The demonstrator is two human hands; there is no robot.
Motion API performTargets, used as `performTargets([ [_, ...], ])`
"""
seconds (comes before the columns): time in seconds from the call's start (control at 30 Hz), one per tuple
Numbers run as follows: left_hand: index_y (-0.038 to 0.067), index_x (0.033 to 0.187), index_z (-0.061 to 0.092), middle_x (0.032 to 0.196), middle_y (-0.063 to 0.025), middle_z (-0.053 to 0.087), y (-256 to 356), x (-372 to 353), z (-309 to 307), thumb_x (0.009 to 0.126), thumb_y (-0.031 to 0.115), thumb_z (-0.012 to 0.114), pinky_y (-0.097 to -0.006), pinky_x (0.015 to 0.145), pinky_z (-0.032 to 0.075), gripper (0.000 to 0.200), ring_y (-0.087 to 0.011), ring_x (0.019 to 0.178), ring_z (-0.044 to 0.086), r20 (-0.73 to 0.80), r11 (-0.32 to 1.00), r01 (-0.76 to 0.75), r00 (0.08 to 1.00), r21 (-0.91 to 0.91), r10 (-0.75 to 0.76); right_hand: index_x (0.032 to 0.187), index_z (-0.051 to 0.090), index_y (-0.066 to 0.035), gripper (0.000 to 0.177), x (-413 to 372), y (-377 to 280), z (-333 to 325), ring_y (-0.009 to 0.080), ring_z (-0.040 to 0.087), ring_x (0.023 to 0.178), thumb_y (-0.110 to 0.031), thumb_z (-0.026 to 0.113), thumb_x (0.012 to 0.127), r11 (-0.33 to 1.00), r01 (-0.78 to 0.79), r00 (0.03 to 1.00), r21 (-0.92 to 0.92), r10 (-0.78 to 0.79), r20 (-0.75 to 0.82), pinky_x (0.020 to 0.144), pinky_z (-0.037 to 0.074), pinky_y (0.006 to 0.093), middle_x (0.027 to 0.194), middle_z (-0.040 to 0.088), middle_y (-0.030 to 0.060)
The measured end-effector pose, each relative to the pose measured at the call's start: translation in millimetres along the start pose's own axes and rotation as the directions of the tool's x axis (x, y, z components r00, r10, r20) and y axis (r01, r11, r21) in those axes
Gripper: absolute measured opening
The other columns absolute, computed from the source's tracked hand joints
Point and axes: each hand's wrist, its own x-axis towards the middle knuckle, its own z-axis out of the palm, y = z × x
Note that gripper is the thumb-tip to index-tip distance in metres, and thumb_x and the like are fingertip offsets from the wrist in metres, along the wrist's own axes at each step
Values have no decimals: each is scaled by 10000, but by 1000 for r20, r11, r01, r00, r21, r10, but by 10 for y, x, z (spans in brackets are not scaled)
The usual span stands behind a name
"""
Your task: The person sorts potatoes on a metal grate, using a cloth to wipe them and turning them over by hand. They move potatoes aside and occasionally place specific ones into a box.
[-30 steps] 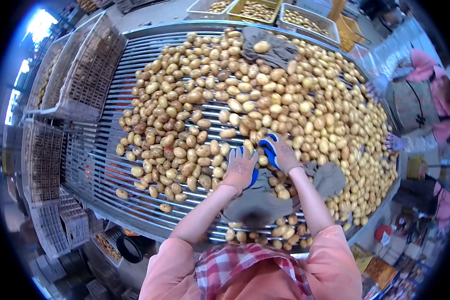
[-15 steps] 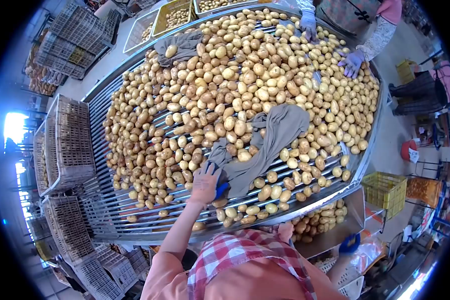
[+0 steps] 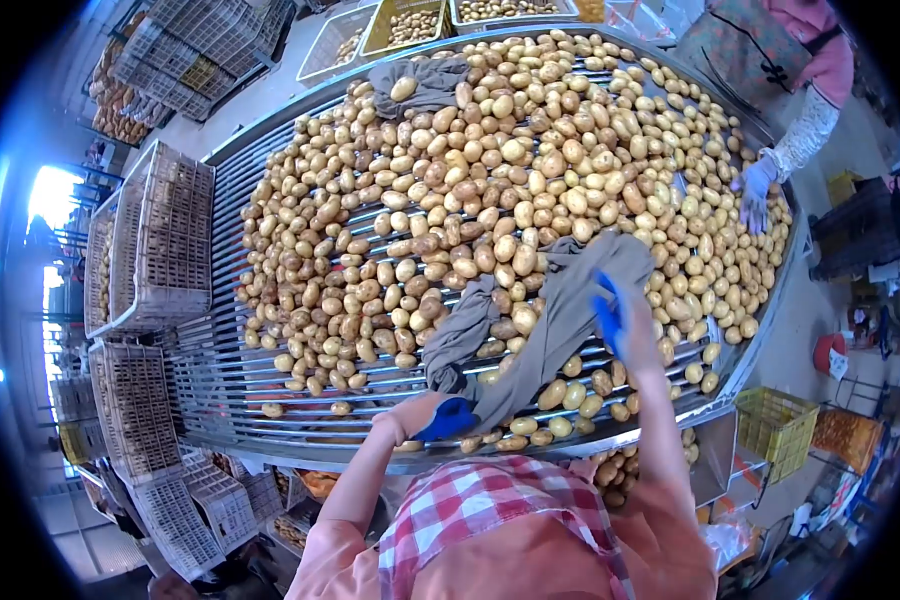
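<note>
Returning right hand [image 3: 627, 322] over cloth [image 3: 562, 318]

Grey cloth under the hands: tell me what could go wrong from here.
The grey cloth lies across the metal bars, so a fold could catch in a gap if dragged.

Potatoes sit close to the near rim; a sweep of the cloth might knock some over.

The left hand and right hand are at different parts of the cloth, so uneven pulling might bunch it.

The gloved left hand [image 3: 428, 415] touches a grey cloth [image 3: 542, 352] among potatoes [image 3: 573, 202]
</note>
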Motion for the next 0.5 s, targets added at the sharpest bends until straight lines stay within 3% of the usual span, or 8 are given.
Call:
performTargets([
  [0.07, 105, 1126, 565, 1001, -176, 624, -31, 16, -162, 806, 271, 590, -400, 825, 451, 361, -349, 947, 592, -58, 998, -38, 998, -50, 35, 1101, 568, -36, 298, 691, -208, 596, 325, 551, 997, -169, 561, 835, 932, 345, 938, -108, -338, 75, 862, 419, 405, 1038, 603, 154],
  [0.1, 111, 1146, 556, 1045, -174, 609, -369, 156, -86, 791, 283, 622, -405, 840, 447, 399, -349, 976, 580, -257, 995, 68, 963, -77, -86, 1040, 587, -43, 248, 960, -312, 839, 296, 552, 998, -160, 513, 834, 898, 408, 903, -165, -370, 217, 849, 423, 396, 1023, 607, 138],
  [0.13, 107, 1175, 537, 1084, -168, 593, -255, 230, -251, 776, 286, 651, -414, 852, 441, 451, -357, 1001, 564, -524, 998, 40, 852, 39, -14, 986, 600, -60, 216, 1193, -189, 1243, 270, 576, 954, -131, 477, 823, 820, 508, 855, -262, -444, 268, 821, 439, 379, 975, 624, 119],
  [0.17, 91, 1185, 523, 1105, -172, 579, -129, 375, -494, 792, 283, 634, -418, 859, 436, 452, -359, 1016, 551, -581, 995, 93, 812, 36, -55, 970, 605, -70, 218, 1376, -198, 1543, 261, 601, 916, -132, 448, 833, 792, 469, 810, -391, -209, 548, 787, 464, 372, 952, 639, 108],
  [0.2, 24, 1149, 520, 1156, -201, 535, -273, 664, -582, 827, 135, 498, -426, 846, 439, 341, -393, 1001, 533, -721, 983, 63, 688, 170, 81, 951, 620, -47, 213, 1490, -301, 1742, 250, 601, 955, -98, 447, 838, 760, 440, 777, -478, -54, 628, 824, 471, 351, 935, 648, 106],
  [0.27, -2, 1152, 515, 1119, -204, 532, -469, 1136, -791, 808, 108, 486, -429, 866, 420, 363, -368, 1037, 516, -741, 941, 143, 656, 307, 142, 1060, 594, -76, 259, 1606, -444, 1822, 244, 610, 925, -106, 444, 852, 754, 410, 729, -512, 66, 681, 801, 481, 348, 950, 636, 112],
  [0.4, 29, 1088, 554, 1134, -178, 511, -523, 1623, -984, 806, 105, 449, -418, 897, 413, 311, -318, 1091, 488, -585, 880, 330, 807, 342, -75, 1158, 533, -119, 297, 1549, -245, 1690, 251, 602, 955, -154, 445, 877, 752, 491, 626, -441, 48, 779, 788, 488, 357, 1045, 613, 112],
  [0.5, 54, 1059, 571, 1095, -177, 530, -423, 1666, -1070, 809, 120, 473, -421, 870, 429, 276, -317, 1068, 505, -574, 856, 430, 792, 286, -206, 1212, 506, -154, 341, 1428, -143, 1717, 242, 522, 1088, -156, 448, 876, 685, 603, 562, -409, -1, 827, 857, 454, 335, 1111, 547, 97],
])
